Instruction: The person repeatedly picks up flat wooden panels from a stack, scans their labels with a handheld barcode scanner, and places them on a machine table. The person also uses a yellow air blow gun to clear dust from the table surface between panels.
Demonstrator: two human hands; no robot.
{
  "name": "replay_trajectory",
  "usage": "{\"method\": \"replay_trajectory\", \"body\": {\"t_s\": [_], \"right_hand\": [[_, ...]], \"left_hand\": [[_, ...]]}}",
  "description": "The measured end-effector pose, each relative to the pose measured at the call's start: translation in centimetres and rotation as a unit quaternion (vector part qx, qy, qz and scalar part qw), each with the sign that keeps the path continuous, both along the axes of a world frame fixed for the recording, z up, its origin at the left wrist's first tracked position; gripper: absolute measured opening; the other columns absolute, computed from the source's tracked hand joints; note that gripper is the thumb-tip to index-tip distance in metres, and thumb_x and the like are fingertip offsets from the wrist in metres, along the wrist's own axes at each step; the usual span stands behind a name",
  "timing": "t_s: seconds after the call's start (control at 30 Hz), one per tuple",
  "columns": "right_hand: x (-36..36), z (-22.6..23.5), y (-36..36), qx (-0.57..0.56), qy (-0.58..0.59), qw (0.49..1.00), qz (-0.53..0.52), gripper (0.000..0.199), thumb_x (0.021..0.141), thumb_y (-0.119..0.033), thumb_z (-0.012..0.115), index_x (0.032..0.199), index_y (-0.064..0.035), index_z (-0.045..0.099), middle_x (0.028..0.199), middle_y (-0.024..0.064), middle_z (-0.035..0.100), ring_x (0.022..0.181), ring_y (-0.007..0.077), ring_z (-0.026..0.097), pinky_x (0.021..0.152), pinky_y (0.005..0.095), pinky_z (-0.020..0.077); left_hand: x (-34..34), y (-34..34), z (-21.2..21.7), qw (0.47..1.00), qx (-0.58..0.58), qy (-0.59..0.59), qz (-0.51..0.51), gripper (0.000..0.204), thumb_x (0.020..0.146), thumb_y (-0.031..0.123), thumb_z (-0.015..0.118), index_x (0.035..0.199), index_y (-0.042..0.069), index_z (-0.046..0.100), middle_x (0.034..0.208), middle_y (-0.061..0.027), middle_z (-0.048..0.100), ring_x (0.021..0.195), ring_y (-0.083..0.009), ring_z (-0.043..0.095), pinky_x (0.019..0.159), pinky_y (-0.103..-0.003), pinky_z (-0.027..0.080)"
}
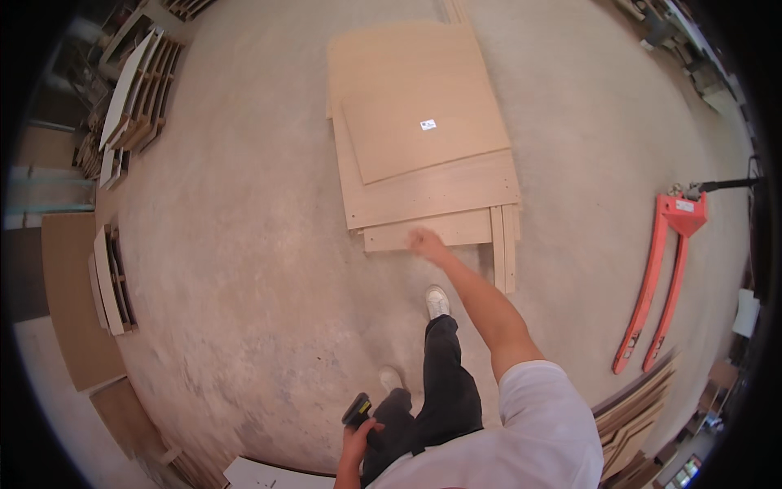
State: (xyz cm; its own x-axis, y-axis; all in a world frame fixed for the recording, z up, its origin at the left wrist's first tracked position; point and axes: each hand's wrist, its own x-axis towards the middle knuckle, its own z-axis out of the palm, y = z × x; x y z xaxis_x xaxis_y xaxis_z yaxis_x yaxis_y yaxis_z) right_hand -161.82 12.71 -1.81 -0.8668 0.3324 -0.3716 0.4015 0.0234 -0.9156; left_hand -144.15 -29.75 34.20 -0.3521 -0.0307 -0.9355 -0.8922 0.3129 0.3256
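Observation:
Down by my left leg, my left hand (358, 438) is wrapped round a black handheld scanner (357, 410) with a yellow marking. My right arm stretches forward, and my right hand (425, 243) is smeared by motion. It appears in front of the near edge of a stack of light wooden panels (432, 196) on the floor. I cannot tell whether it touches them. On top of the stack lies a brown board (407, 155), slightly turned, with a small white label (428, 125). Narrow wooden strips (503, 244) stick out at the stack's near right corner.
A red pallet jack (664, 269) stands on the right. Boards on pallets (142, 94) line the left side, with a large brown sheet (77, 293) nearer me. More panels (635, 420) lie at the lower right, and a white board (273, 473) is at the lower edge.

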Motion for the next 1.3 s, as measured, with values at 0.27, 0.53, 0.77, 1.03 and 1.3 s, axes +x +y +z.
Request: {"method": "replay_trajectory", "body": {"t_s": [0.27,0.53,0.77,1.03,1.3], "right_hand": [[25.2,7.8,-17.0,0.163,-0.16,0.957,0.178,0.032,0.089,-0.024,0.067,0.113,-0.0026,0.069,0.104,0.0186,0.073,0.095,0.0322,0.071,0.084,0.0427,0.0554],[58.4,16.8,-35.0,0.074,-0.306,0.899,-0.304,0.03,0.085,-0.011,0.07,0.112,0.0013,0.069,0.091,0.0137,0.075,0.074,0.0221,0.073,0.071,0.0359,0.0582],[78.1,19.9,-53.9,0.101,-0.305,0.733,-0.599,0.029,0.082,-0.017,0.072,0.106,-0.0004,0.072,0.088,0.0142,0.074,0.076,0.0238,0.074,0.071,0.0364,0.058],[89.1,17.9,-78.3,-0.201,-0.23,0.472,-0.827,0.017,0.084,-0.013,0.069,0.096,-0.0022,0.072,0.084,0.0137,0.074,0.074,0.024,0.072,0.067,0.0375,0.0573],[103.5,23.8,-88.1,-0.337,-0.169,0.248,-0.892,0.031,0.092,-0.017,0.063,0.12,-0.0027,0.063,0.101,0.0114,0.073,0.082,0.0204,0.07,0.064,0.0323,0.0525]], "left_hand": [[-0.7,-5.0,-4.0,0.934,0.076,0.151,-0.315,0.032,0.083,0.029,0.079,0.094,-0.001,0.075,0.079,-0.0073,0.072,0.074,-0.0142,0.067,0.069,-0.033,0.053],[-5.6,-16.1,-13.3,0.767,-0.023,0.178,-0.616,0.044,0.072,0.033,0.081,0.099,-0.002,0.073,0.086,-0.0123,0.073,0.081,-0.0223,0.069,0.074,-0.038,0.054],[-5.2,-14.4,-11.1,0.492,-0.174,0.109,-0.846,0.053,0.066,0.036,0.085,0.095,-0.006,0.072,0.088,-0.0172,0.07,0.071,-0.0306,0.068,0.059,-0.045,0.053],[22.3,5.8,-14.9,0.315,-0.047,0.279,-0.906,0.046,0.076,0.037,0.076,0.103,0.001,0.074,0.099,-0.0211,0.073,0.098,-0.0328,0.07,0.083,-0.046,0.053],[75.3,12.3,-8.2,0.25,0.284,0.211,-0.901,0.046,0.073,0.04,0.074,0.082,-0.005,0.07,0.069,-0.0164,0.069,0.071,-0.0281,0.071,0.066,-0.042,0.053]]}}
